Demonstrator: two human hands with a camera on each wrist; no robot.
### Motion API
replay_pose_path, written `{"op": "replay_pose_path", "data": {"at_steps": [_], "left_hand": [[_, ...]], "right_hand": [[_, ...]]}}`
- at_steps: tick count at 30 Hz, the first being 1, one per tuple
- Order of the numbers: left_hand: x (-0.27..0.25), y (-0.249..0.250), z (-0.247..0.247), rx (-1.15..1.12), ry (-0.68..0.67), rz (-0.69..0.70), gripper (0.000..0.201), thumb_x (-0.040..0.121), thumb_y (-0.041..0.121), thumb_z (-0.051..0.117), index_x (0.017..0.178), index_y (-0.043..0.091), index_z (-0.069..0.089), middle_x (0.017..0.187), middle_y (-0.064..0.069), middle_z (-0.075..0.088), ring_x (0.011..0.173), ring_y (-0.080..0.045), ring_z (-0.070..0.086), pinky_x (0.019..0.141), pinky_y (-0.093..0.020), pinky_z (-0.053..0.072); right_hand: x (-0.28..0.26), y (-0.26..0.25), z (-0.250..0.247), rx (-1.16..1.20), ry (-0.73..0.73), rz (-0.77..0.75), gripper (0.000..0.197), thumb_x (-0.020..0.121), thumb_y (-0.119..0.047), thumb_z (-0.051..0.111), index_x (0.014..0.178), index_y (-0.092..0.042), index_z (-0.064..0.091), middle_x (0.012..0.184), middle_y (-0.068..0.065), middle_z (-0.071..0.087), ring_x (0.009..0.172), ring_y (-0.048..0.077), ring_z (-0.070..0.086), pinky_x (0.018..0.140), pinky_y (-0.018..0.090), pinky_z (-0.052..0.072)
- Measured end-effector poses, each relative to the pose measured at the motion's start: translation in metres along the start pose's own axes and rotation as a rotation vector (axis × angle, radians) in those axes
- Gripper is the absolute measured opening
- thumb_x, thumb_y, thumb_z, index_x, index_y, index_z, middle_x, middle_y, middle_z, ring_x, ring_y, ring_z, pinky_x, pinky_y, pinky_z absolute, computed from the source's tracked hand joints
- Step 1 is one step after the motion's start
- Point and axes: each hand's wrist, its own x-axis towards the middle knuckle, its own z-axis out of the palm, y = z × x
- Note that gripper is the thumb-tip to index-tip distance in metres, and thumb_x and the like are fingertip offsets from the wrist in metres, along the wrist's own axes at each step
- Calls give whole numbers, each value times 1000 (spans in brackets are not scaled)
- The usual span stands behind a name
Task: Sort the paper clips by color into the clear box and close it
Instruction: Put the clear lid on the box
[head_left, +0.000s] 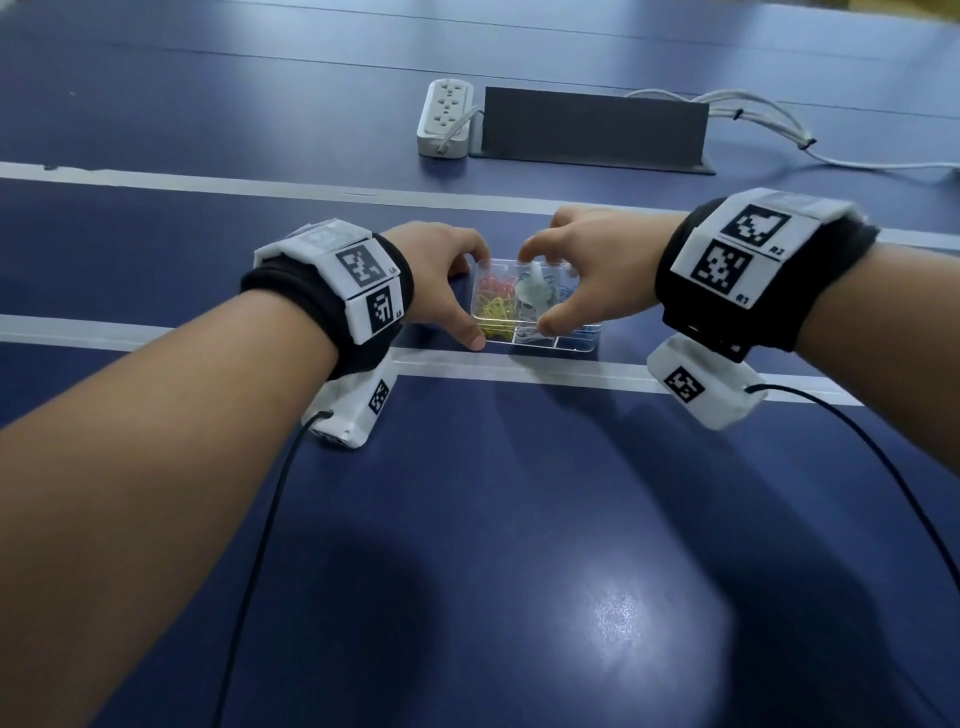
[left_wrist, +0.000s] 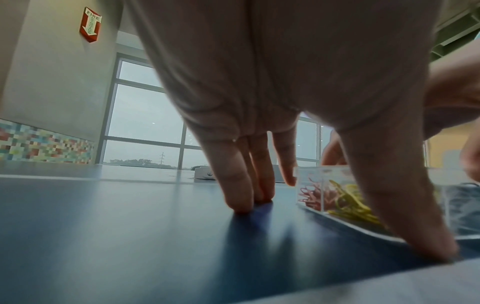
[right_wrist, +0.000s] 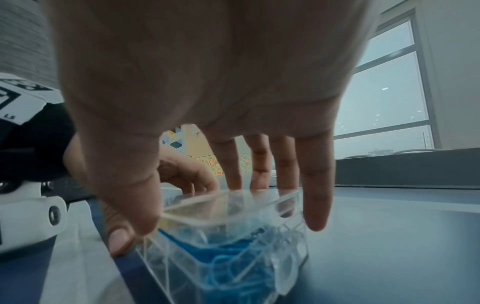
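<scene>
Two hands frame the clear box on the dark blue surface. The right hand arches over the box, thumb pressed to the near edge of the clear lid and fingers reaching down past its far edge, so its grip is clamped on the lid, which lies on top of the box. The left hand brackets the box's left end: its thumb meets the near corner, one finger touches the far corner, and the other fingertips rest on the surface just beside it, the grip spread apart and straight rather than curled. Inside, red paper clips and yellow paper clips fill separate compartments at the left, and blue paper clips sit at the right end. Farther back lie a white power strip and a dark grey panel.
</scene>
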Motion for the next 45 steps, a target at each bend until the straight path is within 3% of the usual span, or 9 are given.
{"op": "replay_pose_path", "data": {"at_steps": [10,21,26,30,33,37,45], "left_hand": [[1,0,0,14,0,-9,80,55,41,86,125,23,50,123,-1,60,112,-22,57,100,-37,46],[1,1,2,35,7,-12,77,55,40,85,122,25,51,121,0,59,110,-22,57,98,-37,47],[2,1,3,29,10,-15,77,54,40,85,121,24,51,119,0,60,108,-22,57,96,-37,48],[2,1,2,36,-6,-8,82,55,44,85,126,25,48,123,0,58,111,-22,56,98,-37,46],[0,2,0,19,-37,-4,88,56,52,82,132,30,44,124,1,55,114,-21,53,100,-33,42],[0,3,0,42,-35,0,81,57,56,78,128,29,49,115,3,51,113,-21,52,101,-35,42],[2,3,3,56,-1,18,73,59,49,79,122,28,50,108,5,48,98,-17,48,96,-35,45]], "right_hand": [[-3,2,-1,30,3,-3,74,68,-56,64,134,-28,45,123,-2,50,114,21,51,99,44,45],[-8,10,4,165,56,-12,72,67,-55,69,131,-29,49,108,-9,45,103,15,50,96,37,44],[-9,15,12,233,63,-38,71,70,-51,71,133,-29,48,117,-6,48,108,16,50,94,32,41],[-12,21,17,297,43,-49,73,72,-52,70,136,-29,46,127,-3,48,118,19,49,103,36,39],[-13,23,18,328,34,-51,74,70,-52,71,136,-30,46,122,-5,46,120,19,49,103,35,39],[-13,25,17,338,-8,-42,88,63,-47,79,140,-29,40,128,-4,43,122,18,47,104,38,41],[-13,26,27,338,64,-64,84,60,-36,82,135,-27,45,118,-5,40,111,20,52,96,42,49]]}}
